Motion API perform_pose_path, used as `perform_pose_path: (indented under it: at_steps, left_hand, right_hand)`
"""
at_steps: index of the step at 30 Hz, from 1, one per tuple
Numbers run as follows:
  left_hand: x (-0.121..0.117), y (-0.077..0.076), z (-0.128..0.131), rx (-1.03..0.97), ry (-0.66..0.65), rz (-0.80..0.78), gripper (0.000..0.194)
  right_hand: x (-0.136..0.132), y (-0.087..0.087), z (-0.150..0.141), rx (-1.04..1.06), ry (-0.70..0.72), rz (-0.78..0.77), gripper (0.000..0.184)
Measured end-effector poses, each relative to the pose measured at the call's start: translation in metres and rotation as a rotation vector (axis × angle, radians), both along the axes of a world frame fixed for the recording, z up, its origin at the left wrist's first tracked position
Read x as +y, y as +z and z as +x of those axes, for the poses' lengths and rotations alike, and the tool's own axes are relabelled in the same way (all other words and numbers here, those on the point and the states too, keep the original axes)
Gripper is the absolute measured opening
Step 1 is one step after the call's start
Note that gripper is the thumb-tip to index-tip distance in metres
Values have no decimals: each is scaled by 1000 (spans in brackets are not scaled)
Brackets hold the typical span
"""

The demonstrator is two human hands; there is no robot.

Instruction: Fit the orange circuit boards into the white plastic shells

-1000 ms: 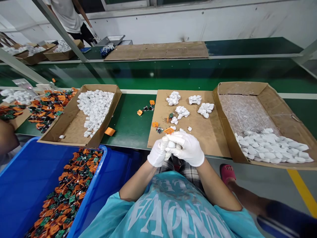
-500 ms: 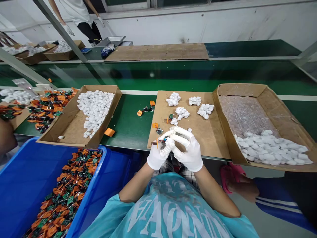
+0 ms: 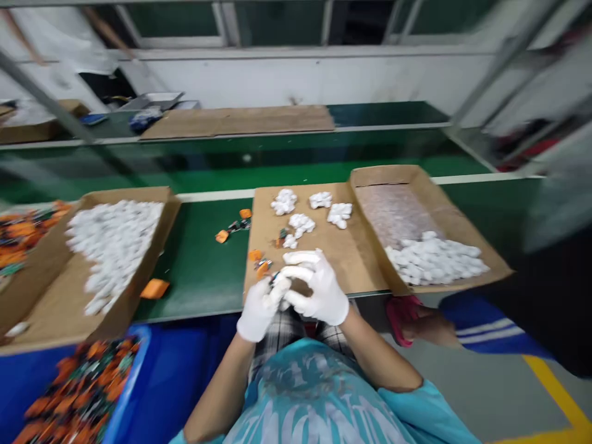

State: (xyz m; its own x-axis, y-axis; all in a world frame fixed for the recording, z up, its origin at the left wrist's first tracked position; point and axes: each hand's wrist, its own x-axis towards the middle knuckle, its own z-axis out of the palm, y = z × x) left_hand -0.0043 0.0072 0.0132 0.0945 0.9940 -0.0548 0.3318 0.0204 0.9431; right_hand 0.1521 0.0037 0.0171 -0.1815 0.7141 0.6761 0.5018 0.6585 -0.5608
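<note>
Close to the table's front edge, my two white-gloved hands meet at the fingertips. My left hand (image 3: 257, 310) is closed around a small circuit board (image 3: 274, 279), with an orange piece (image 3: 263, 269) showing just beyond the fingers. My right hand (image 3: 320, 288) curls in from the right, its fingertips pressed against the left fingers; what they grip is hidden. Past the hands, several clumps of white pieces (image 3: 301, 224) lie on a cardboard sheet (image 3: 356, 268). Another orange piece (image 3: 254, 254) rests at the sheet's left edge. Motion blurs the small parts.
On the left, a cardboard tray (image 3: 55, 296) holds white pieces, above a blue bin (image 3: 152, 370) of orange-and-green parts. Another cardboard tray (image 3: 456, 213) of white pieces stands right. A loose orange block (image 3: 155, 288) lies on the green table (image 3: 203, 271). Someone's leg (image 3: 432, 327) is at right.
The view has swung, so the trays and table appear shifted left. My hands remain together at the sheet's front edge, with the left fingers now covering more of the circuit board.
</note>
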Motion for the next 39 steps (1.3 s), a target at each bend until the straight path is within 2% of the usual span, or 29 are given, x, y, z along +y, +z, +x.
perform_pose_path:
  at_steps: [2, 5, 8, 11, 13, 16, 18, 20, 25, 28, 32, 35, 39]
  left_hand:
    - [1, -5, -1, -82, -44, -85, 49]
    - [3, -17, 1, -272, -179, -213, 53]
    - [4, -28, 8, -528, -197, -287, 61]
    - [4, -31, 17, -658, -125, -304, 63]
    - [4, -28, 21, -678, -128, -332, 63]
    - [4, -24, 26, -690, -227, -383, 66]
    - [4, -22, 27, -682, -197, -387, 67]
    - [5, -21, 28, -677, -226, -375, 69]
    - [3, -24, 28, -643, -339, -274, 71]
    - [0, -25, 27, -602, -321, -233, 73]
    - [-5, -22, 24, -509, -205, -264, 74]
    - [-7, -19, 21, -433, -149, -225, 77]
    - [-3, -11, 20, -319, -85, -74, 74]
  right_hand:
    - [6, -1, 3, -46, 108, -23, 42]
    - [14, -7, 5, -133, 285, -100, 36]
    - [15, -18, 2, -85, 245, -165, 30]
    - [11, -26, -1, -21, 150, -173, 30]
    - [7, -26, -2, 36, 135, -175, 30]
    - [2, -22, -1, 177, 164, -262, 31]
    - [0, -21, 0, 305, 139, -348, 26]
    - [0, -22, -1, 419, 119, -410, 25]
    - [-3, -19, -5, 555, 210, -518, 33]
    - [-4, -14, -5, 515, 154, -449, 29]
    - [-2, -10, 2, 224, 168, -264, 28]
    - [-3, -10, 6, 55, 93, -127, 28]
    - [-9, -11, 0, 67, -18, -28, 29]
